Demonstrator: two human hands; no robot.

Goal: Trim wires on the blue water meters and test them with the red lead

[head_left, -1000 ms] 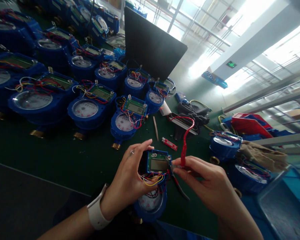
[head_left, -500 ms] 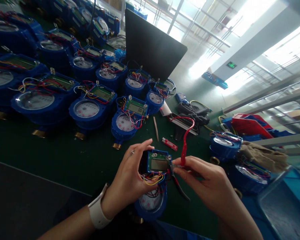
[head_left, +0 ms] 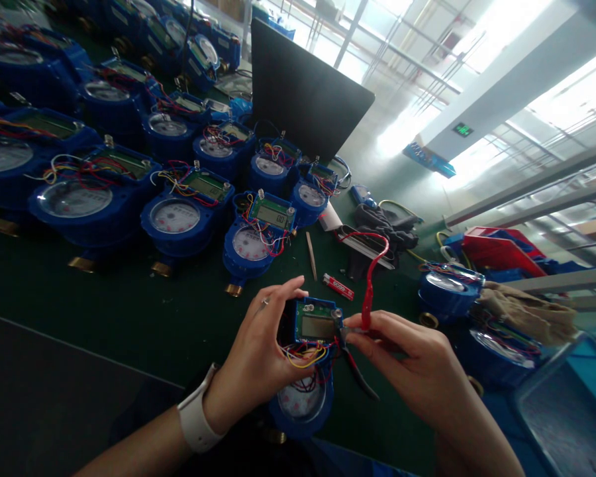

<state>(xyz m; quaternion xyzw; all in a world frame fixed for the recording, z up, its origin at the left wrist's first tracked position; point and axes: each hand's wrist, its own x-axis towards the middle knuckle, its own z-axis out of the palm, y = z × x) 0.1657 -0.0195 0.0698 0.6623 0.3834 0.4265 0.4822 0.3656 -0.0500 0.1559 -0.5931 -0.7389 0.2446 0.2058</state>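
In front of me stands a blue water meter (head_left: 302,401) with a round dial, loose coloured wires and a small circuit board with a blank display (head_left: 318,326). My left hand (head_left: 265,341) is curled round the left side of the display housing, thumb below by the wires, fingers above. My right hand (head_left: 400,354) pinches the end of a red cable (head_left: 368,298) at the housing's right edge; the tip is partly hidden by the fingers. A pair of pliers (head_left: 361,379) with dark and red handles lies just under that hand, its jaws mostly hidden.
Several more blue water meters (head_left: 179,218) stand in rows to the left. Beyond my hands lie a red battery (head_left: 338,286) and a wooden stick (head_left: 311,256). A dark panel (head_left: 308,93) rises behind. Two meters (head_left: 447,291) and a blue bin (head_left: 571,404) are at the right.
The whole view has shifted very slightly. Both hands keep the same hold on the water meter and the red cable.
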